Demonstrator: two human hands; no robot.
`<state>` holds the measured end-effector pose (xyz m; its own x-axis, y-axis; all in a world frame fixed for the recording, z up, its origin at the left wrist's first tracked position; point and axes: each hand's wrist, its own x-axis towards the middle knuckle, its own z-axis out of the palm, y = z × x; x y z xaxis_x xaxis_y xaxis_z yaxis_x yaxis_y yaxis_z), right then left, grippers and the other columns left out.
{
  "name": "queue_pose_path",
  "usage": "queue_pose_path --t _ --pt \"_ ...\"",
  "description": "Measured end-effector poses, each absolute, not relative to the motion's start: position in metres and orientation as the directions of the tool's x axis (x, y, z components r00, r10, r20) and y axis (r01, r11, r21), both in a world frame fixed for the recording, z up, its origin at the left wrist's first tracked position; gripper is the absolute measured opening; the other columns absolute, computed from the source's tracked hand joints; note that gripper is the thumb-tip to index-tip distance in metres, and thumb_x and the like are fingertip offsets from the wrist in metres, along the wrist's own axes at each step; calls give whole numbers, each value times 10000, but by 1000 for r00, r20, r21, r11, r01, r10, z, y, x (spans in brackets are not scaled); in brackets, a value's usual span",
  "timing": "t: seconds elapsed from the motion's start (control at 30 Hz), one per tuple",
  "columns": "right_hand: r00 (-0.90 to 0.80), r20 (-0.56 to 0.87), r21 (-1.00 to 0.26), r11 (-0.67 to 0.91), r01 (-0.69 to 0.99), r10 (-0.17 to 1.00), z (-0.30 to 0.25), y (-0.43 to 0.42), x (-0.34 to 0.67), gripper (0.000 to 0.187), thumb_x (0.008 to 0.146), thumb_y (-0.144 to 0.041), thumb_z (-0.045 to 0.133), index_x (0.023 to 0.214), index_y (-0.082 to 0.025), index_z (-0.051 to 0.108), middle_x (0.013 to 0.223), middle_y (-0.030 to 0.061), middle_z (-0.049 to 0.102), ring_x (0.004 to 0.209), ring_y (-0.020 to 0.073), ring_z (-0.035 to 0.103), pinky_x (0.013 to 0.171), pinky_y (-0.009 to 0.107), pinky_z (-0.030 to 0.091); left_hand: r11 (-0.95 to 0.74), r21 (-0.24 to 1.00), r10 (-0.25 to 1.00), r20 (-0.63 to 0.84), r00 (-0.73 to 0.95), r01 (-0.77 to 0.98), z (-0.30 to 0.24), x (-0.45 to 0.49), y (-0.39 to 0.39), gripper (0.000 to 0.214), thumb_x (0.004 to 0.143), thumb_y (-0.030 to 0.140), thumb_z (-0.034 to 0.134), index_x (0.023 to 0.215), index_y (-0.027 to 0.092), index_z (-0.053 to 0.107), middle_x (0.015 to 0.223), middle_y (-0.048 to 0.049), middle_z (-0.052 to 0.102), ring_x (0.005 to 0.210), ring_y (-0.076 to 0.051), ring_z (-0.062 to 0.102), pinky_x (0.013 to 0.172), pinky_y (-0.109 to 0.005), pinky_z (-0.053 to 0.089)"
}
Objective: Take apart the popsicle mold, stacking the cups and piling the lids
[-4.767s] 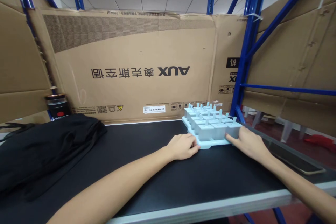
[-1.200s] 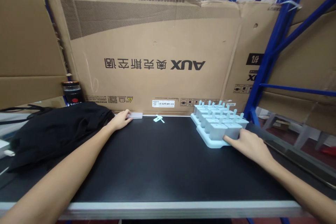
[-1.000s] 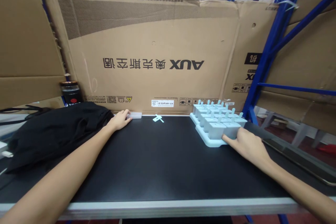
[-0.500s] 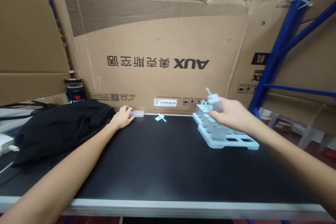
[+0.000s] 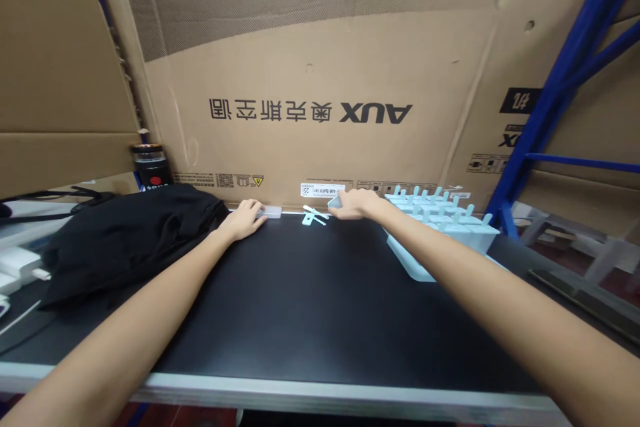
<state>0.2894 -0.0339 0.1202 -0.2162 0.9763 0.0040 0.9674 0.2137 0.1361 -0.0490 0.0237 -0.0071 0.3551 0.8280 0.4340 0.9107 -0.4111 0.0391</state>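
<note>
A light blue popsicle mould tray [image 5: 417, 267] with several grey-blue moulds and stick lids stands at the right of the black table top [image 5: 310, 307]. My right hand [image 5: 356, 203] reaches to the back middle, closed on one mould [image 5: 335, 202] held low beside two loose stick lids [image 5: 314, 216] lying by the cardboard. My left hand [image 5: 246, 219] rests at the back left, fingers curled on a small mould [image 5: 273, 212] lying flat on the table.
A large cardboard box [image 5: 320, 80] forms the back wall. A black bag [image 5: 125, 233] and a dark jar [image 5: 151, 164] lie at the left. Blue rack posts [image 5: 550, 100] stand at the right. The table's grey front edge [image 5: 320, 397] runs below.
My right hand has lifted a mould out of the tray and carried it left to the back middle. A second stick lid now lies there. My left hand stays on the small mould.
</note>
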Motion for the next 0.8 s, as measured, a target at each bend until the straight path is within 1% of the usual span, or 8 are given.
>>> queue_pose_path --t 0.13,0.23,0.3,0.4,0.47,0.6,0.7,0.8 --pt "-224 42 164 214 963 974 122 -26 286 665 808 -622 463 1218 -125 629 1196 212 655 1096 378 615 892 480 464 -409 50 833 429 350 911 -8 -49 24 384 949 514 387 1133 216 545 1235 -114 546 1208 -294 478 1003 -453 440" --pt "-212 53 163 201 966 976 119 -20 283 682 795 -652 491 1204 -126 641 1231 217 636 1130 381 598 918 488 450 -407 52 834 429 348 912 -8 -49 24 380 948 508 389 1134 218 548 1239 -113 547 1213 -294 479 1001 -454 441" --pt "-202 55 147 192 970 978 116 -16 284 735 789 -668 502 1264 -114 595 1254 226 619 1147 382 590 934 493 443 -409 54 833 429 349 911 -8 -49 24 381 947 508 389 1137 220 549 1238 -111 549 1212 -294 481 1001 -455 440" --pt "-216 50 103 210 972 975 113 -13 290 806 819 -644 472 1378 -63 458 1270 256 593 1142 383 589 921 490 455 -416 61 831 429 353 907 -7 -48 23 381 946 510 390 1133 222 553 1231 -108 552 1207 -292 482 1013 -452 430" --pt "-280 18 64 278 958 960 111 -12 294 760 834 -577 482 1376 -47 441 1266 256 587 1090 357 616 884 449 480 -423 69 829 433 354 904 -6 -47 21 382 943 514 397 1132 221 554 1226 -106 553 1209 -290 478 1032 -453 416" --pt "-520 -31 -30 519 854 854 101 -16 287 568 778 -442 608 1243 -122 558 1294 181 569 1064 282 618 886 361 484 -423 185 827 479 294 887 -4 -44 20 393 945 522 400 1136 218 559 1203 -102 556 1198 -288 479 1057 -466 391" --pt "-676 9 -111 673 731 736 87 -22 266 562 779 -436 644 1251 -153 527 1269 135 584 1075 239 599 899 329 472 -422 251 825 504 255 871 -2 -41 21 409 973 516 337 1109 214 578 1171 -97 563 1176 -271 488 1057 -458 395" --pt "-745 79 -158 746 647 662 71 -25 238 563 799 -492 656 1236 -175 496 1200 117 613 1027 227 596 848 335 477 -452 296 820 510 261 841 2 -41 19 436 968 551 344 1119 225 590 1182 -83 572 1169 -258 490 995 -419 451"
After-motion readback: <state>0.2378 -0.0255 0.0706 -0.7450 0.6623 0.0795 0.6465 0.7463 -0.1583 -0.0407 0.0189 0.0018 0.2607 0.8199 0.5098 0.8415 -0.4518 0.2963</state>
